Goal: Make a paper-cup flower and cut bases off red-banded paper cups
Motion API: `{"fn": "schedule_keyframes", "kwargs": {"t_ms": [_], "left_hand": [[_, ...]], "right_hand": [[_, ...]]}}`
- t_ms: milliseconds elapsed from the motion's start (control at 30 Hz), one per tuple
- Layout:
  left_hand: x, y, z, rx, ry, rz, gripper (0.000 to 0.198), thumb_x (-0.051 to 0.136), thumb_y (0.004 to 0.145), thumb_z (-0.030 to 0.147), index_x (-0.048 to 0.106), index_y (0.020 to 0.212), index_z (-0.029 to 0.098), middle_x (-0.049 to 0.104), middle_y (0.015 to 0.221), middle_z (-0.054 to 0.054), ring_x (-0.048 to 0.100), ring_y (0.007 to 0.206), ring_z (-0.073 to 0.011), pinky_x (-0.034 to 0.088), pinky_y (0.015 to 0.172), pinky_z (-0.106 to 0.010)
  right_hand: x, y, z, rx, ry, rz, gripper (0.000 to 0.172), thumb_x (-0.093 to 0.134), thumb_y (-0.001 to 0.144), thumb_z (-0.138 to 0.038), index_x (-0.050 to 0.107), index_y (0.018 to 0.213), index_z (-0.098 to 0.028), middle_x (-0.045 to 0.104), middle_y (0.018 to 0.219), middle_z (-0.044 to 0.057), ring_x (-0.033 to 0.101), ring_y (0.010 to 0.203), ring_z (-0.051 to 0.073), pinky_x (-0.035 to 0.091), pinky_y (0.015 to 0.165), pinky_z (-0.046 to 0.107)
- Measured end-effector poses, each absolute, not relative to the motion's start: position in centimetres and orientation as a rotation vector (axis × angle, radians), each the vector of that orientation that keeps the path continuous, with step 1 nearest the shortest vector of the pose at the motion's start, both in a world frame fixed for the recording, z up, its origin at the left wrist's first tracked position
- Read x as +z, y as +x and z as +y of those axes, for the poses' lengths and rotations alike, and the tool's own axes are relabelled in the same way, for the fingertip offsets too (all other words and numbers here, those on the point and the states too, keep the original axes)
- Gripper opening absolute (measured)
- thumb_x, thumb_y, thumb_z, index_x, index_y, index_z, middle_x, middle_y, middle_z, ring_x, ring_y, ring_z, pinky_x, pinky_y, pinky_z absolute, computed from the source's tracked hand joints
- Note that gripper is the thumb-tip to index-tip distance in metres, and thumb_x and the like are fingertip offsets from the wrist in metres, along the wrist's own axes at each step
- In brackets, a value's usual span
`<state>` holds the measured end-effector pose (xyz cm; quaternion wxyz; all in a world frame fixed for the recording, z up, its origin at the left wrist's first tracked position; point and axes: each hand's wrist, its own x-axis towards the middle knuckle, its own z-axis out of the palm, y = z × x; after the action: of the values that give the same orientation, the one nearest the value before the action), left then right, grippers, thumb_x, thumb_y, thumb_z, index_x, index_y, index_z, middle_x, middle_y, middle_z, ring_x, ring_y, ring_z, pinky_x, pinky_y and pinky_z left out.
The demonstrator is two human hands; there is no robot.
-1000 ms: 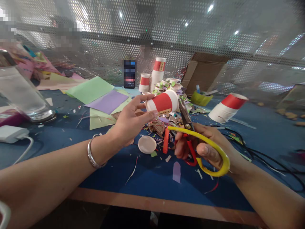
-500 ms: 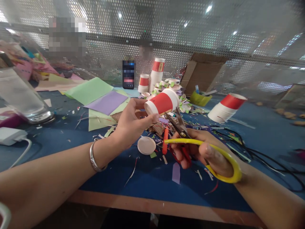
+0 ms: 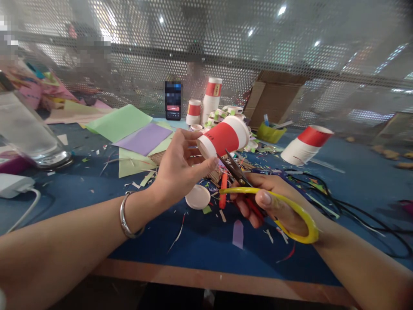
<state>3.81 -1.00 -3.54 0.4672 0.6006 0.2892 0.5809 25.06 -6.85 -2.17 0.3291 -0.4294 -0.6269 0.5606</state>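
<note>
Two bare forearms reach in over the near edge of the blue table (image 3: 200, 247). The left hand (image 3: 180, 165), with one silver bangle (image 3: 126, 217) on its wrist, pinches the base end of a single red-and-white paper cup (image 3: 224, 137), held on its side above the scraps with its mouth pointing away to the right. The right hand (image 3: 274, 204) is curled through the loops of one pair of scissors (image 3: 258, 196), a yellow loop and a red one; the blades stand slightly apart, tips just under the cup's base.

Below the cup lie one round white disc (image 3: 198, 196), one red strip (image 3: 223, 190) and one lilac slip (image 3: 238, 234) among paper shreds. Farther out: one toppled cup (image 3: 306, 145) at right, black cables (image 3: 348, 206), one purple sheet (image 3: 145, 137) on green sheets, a clear jar (image 3: 29, 131) at left. At the back stand two upright cup stacks (image 3: 211, 101), one phone (image 3: 173, 100) and one cardboard box (image 3: 277, 101).

Against half a second ago, the cup has tipped up a little and the scissors have turned flatter, blades now meeting the cup's bottom edge.
</note>
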Motion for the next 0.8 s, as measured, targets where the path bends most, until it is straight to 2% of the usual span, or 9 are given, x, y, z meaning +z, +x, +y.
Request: {"fn": "schedule_keyframes", "kwargs": {"t_ms": [133,300,500,667,800], "left_hand": [[-3.41,3.8,-1.18,1.457,1.5,0.739,0.047,0.083,0.073,0.021,0.048,0.105,0.022,0.067,0.107,-0.005,0.07,0.091,-0.0173,0.059,0.077,-0.031],[-3.27,3.83,-1.4,1.481,1.512,0.77,0.049,0.085,0.073,0.02,0.049,0.106,0.022,0.07,0.114,-0.007,0.071,0.101,-0.0204,0.06,0.085,-0.035],[-3.28,3.73,-1.39,1.473,1.569,0.825,0.046,0.084,0.074,0.02,0.047,0.1,0.022,0.072,0.103,-0.005,0.073,0.091,-0.0196,0.061,0.078,-0.034],[-3.57,3.49,-1.1,1.565,1.747,0.86,0.046,0.084,0.071,0.017,0.047,0.097,0.022,0.072,0.097,-0.003,0.074,0.087,-0.0221,0.062,0.076,-0.039],[-3.95,3.28,-0.87,1.633,1.877,0.84,0.044,0.082,0.071,0.014,0.047,0.098,0.022,0.069,0.097,-0.002,0.072,0.084,-0.0192,0.062,0.076,-0.038]], "right_hand": [[-1.87,24.85,-7.2,1.45,-1.176,-1.625,0.06,0.075,0.069,-0.077,0.07,0.09,-0.021,0.063,0.065,-0.001,0.055,0.046,0.01,0.039,0.043,0.02],[-2.31,25.36,-6.61,1.414,-1.124,-1.707,0.058,0.071,0.074,-0.076,0.068,0.094,-0.022,0.063,0.065,-0.001,0.055,0.043,0.011,0.039,0.041,0.022],[-2.73,25.77,-6.34,1.389,-1.116,-1.77,0.058,0.066,0.079,-0.077,0.067,0.092,-0.021,0.061,0.066,-0.002,0.054,0.043,0.009,0.037,0.04,0.019],[-2.72,25.59,-6.65,1.341,-1.136,-1.785,0.058,0.064,0.082,-0.077,0.066,0.09,-0.019,0.06,0.065,-0.002,0.054,0.043,0.007,0.037,0.041,0.017],[-2.59,25.5,-6.77,1.334,-1.14,-1.796,0.058,0.064,0.083,-0.076,0.066,0.09,-0.019,0.059,0.064,-0.002,0.053,0.042,0.006,0.036,0.04,0.016]]}}
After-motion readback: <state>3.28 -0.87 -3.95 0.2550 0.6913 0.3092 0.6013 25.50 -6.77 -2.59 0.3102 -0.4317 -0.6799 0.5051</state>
